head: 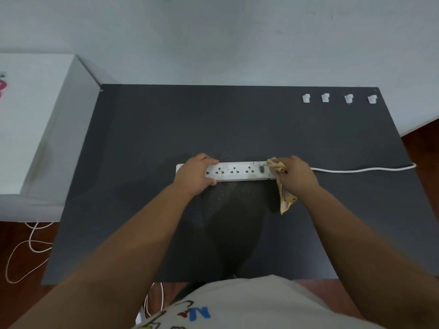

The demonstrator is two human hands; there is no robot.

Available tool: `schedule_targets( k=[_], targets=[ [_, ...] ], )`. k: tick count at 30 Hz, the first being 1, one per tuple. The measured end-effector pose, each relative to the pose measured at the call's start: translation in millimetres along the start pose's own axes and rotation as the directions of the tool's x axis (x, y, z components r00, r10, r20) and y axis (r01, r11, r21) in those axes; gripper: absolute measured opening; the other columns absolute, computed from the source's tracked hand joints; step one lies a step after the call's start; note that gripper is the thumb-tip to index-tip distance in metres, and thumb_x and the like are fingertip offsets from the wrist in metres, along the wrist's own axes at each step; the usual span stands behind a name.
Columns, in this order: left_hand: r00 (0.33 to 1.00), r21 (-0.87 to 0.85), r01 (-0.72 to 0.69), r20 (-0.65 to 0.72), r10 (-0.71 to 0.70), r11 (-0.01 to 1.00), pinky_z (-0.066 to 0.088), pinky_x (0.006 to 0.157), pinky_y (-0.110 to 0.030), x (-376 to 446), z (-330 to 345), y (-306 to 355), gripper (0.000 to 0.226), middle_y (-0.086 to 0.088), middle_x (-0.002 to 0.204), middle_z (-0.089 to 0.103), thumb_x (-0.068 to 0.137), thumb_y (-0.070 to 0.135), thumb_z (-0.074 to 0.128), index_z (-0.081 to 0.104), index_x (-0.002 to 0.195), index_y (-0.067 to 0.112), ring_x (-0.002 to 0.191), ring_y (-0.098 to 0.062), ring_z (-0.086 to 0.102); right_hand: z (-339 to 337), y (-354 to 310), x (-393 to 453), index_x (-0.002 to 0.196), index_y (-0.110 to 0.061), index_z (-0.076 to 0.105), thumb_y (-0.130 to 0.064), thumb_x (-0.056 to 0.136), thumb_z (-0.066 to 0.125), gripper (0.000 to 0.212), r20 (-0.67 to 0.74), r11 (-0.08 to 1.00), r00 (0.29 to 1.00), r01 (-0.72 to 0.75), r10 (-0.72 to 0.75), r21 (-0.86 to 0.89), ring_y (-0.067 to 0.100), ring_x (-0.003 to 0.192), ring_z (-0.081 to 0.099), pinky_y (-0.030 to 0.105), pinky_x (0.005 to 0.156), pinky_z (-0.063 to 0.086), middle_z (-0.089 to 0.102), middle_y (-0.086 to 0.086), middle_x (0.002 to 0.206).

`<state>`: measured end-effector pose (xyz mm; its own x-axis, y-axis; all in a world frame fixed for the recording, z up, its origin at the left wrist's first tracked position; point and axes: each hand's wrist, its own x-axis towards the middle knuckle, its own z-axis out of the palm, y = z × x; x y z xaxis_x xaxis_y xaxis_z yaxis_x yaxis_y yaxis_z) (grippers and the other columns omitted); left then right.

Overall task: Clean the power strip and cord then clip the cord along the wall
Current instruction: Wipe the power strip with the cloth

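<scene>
A white power strip (237, 172) lies flat in the middle of a dark grey table (147, 138). My left hand (193, 175) grips its left end and holds it down. My right hand (297, 176) presses a yellow cloth (283, 198) onto the strip's right end, next to the switch. The white cord (363, 169) runs from that end to the table's right edge. Several white cable clips (338, 98) sit in a row at the table's back right, near the wall.
A white box-like cabinet (35, 129) stands against the table's left side. Loose white cables (28, 248) lie on the wooden floor at the lower left. Fine dust specks dot the table in front of the strip.
</scene>
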<state>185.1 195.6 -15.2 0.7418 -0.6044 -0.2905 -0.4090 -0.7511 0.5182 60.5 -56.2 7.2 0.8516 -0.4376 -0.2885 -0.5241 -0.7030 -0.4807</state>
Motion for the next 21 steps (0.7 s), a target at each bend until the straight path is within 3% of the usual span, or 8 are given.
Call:
schedule_targets(
  k=[3, 6, 8, 10, 12, 16, 18, 21],
  targets=[
    [1.000, -0.010, 0.003, -0.006, -0.003, 1.000, 0.044, 0.097, -0.036, 0.5, 1.3, 0.0, 0.064, 0.008, 0.127, 0.052, 0.074, 0.027, 0.079, 0.054, 0.133, 0.028, 0.119, -0.017, 0.049, -1.2, 5.3, -10.0, 0.111, -0.020, 0.069, -0.018, 0.088, 0.057, 0.027, 0.067, 1.000, 0.997, -0.029, 0.029, -0.002, 0.028, 0.093, 0.062, 0.034, 0.078, 0.049, 0.065, 0.010, 0.103],
    [1.000, -0.023, 0.003, -0.016, -0.004, 1.000, 0.044, 0.097, -0.035, 0.1, 2.6, -1.0, 0.064, 0.009, 0.126, 0.053, 0.073, 0.027, 0.079, 0.054, 0.133, 0.028, 0.119, -0.016, 0.049, -12.5, 16.1, -19.4, 0.073, -0.022, 0.066, -0.019, 0.085, 0.054, 0.017, 0.173, 0.998, 0.983, -0.055, 0.062, -0.041, 0.023, 0.079, 0.060, 0.032, 0.066, 0.046, 0.068, 0.004, 0.078],
    [1.000, -0.029, 0.001, -0.012, -0.001, 1.000, 0.043, 0.097, -0.033, 0.0, 2.7, -1.6, 0.064, 0.009, 0.126, 0.053, 0.073, 0.028, 0.079, 0.054, 0.133, 0.028, 0.119, -0.016, 0.049, -15.2, 19.4, -21.6, 0.081, -0.027, 0.069, -0.019, 0.088, 0.054, 0.018, 0.073, 0.990, 0.991, -0.119, 0.113, 0.078, 0.019, 0.080, 0.059, 0.027, 0.061, 0.040, 0.065, -0.001, 0.076],
    [1.000, -0.030, 0.000, -0.016, 0.000, 1.000, 0.043, 0.097, -0.033, -0.1, 2.1, -1.3, 0.064, 0.009, 0.126, 0.053, 0.073, 0.028, 0.079, 0.055, 0.133, 0.028, 0.119, -0.016, 0.049, -11.1, 19.1, -16.1, 0.104, -0.026, 0.071, -0.021, 0.091, 0.053, 0.022, -0.071, 0.969, 0.982, -0.160, 0.176, 0.188, 0.017, 0.086, 0.058, 0.026, 0.067, 0.040, 0.067, -0.002, 0.088],
    [1.000, -0.028, 0.001, -0.023, -0.002, 1.000, 0.043, 0.097, -0.032, -0.6, 2.1, -1.0, 0.064, 0.009, 0.126, 0.053, 0.073, 0.027, 0.079, 0.055, 0.133, 0.028, 0.119, -0.016, 0.049, -1.0, 12.7, -12.7, 0.112, -0.024, 0.068, -0.024, 0.092, 0.053, 0.026, -0.079, 0.974, 0.983, -0.148, 0.163, 0.169, 0.021, 0.094, 0.061, 0.027, 0.074, 0.041, 0.070, 0.003, 0.100],
    [1.000, -0.038, 0.008, -0.029, -0.009, 0.999, 0.042, 0.098, -0.031, -1.5, 3.6, -0.4, 0.064, 0.010, 0.127, 0.053, 0.074, 0.026, 0.079, 0.055, 0.133, 0.027, 0.120, -0.015, 0.049, 9.4, -6.8, -18.3, 0.113, -0.024, 0.069, -0.016, 0.089, 0.056, 0.029, 0.113, 0.995, 0.989, 0.089, -0.094, 0.048, 0.020, 0.089, 0.061, 0.027, 0.071, 0.043, 0.068, 0.002, 0.102],
    [1.000, -0.034, 0.005, -0.028, -0.006, 0.999, 0.042, 0.098, -0.031, -1.8, 3.6, -0.7, 0.064, 0.010, 0.127, 0.053, 0.075, 0.026, 0.079, 0.054, 0.134, 0.027, 0.120, -0.015, 0.048, 9.9, -8.3, -14.2, 0.113, -0.021, 0.069, -0.017, 0.089, 0.055, 0.028, 0.034, 0.994, 0.995, 0.096, -0.098, 0.046, 0.025, 0.093, 0.062, 0.031, 0.074, 0.046, 0.067, 0.008, 0.104],
    [0.999, -0.038, 0.004, -0.034, -0.005, 0.999, 0.042, 0.098, -0.031, -2.7, 4.1, -0.7, 0.063, 0.010, 0.127, 0.052, 0.075, 0.026, 0.078, 0.054, 0.134, 0.027, 0.121, -0.014, 0.048, 13.1, -8.9, -9.1, 0.120, -0.022, 0.066, -0.020, 0.089, 0.054, 0.033, -0.130, 0.996, 0.991, -0.033, 0.043, 0.079, 0.030, 0.103, 0.060, 0.029, 0.076, 0.042, 0.064, 0.011, 0.111]
  ],
)
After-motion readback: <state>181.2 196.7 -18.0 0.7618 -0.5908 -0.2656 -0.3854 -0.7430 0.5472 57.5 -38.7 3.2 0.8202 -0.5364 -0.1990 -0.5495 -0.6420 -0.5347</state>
